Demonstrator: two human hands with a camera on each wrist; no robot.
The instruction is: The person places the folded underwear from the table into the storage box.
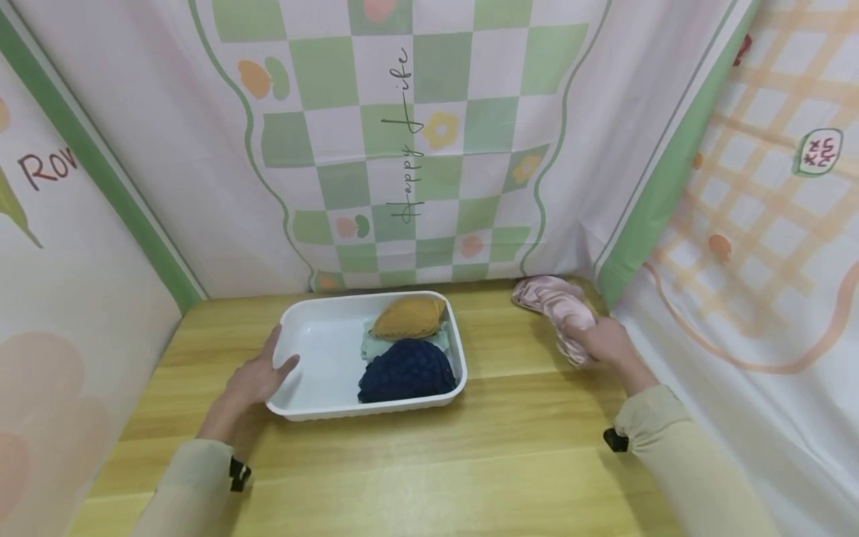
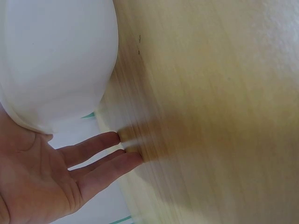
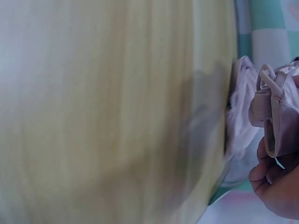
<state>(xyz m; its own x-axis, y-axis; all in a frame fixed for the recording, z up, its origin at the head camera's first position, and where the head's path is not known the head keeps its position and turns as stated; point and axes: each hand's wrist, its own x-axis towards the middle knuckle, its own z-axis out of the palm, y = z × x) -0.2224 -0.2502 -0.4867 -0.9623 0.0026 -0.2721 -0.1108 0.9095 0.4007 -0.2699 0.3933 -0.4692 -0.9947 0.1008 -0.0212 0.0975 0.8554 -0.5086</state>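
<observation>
A pink satin bra (image 1: 555, 302) hangs from my right hand (image 1: 600, 343) near the right back corner of the table, gripped between thumb and curled fingers. The right wrist view shows its strap and folded band (image 3: 275, 105) at the fingers, and another part of it lower, close over the wood. My left hand (image 1: 255, 379) holds the left rim of a white tray (image 1: 315, 358), thumb over the inside and the other fingers outside; their tips reach down to the tabletop. In the tray's right half lie a folded mustard bra (image 1: 408, 319), a folded navy bra (image 1: 408, 371) and, partly hidden under them, a mint-green lace piece (image 1: 371, 344).
The wooden table (image 1: 416, 462) reaches back to a checkered cloth curtain (image 1: 416, 149). Printed cloth walls stand close at the left (image 1: 74, 298) and right (image 1: 758, 313). A black wrist strap (image 1: 615, 440) shows at the right cuff, another (image 1: 238, 474) at the left.
</observation>
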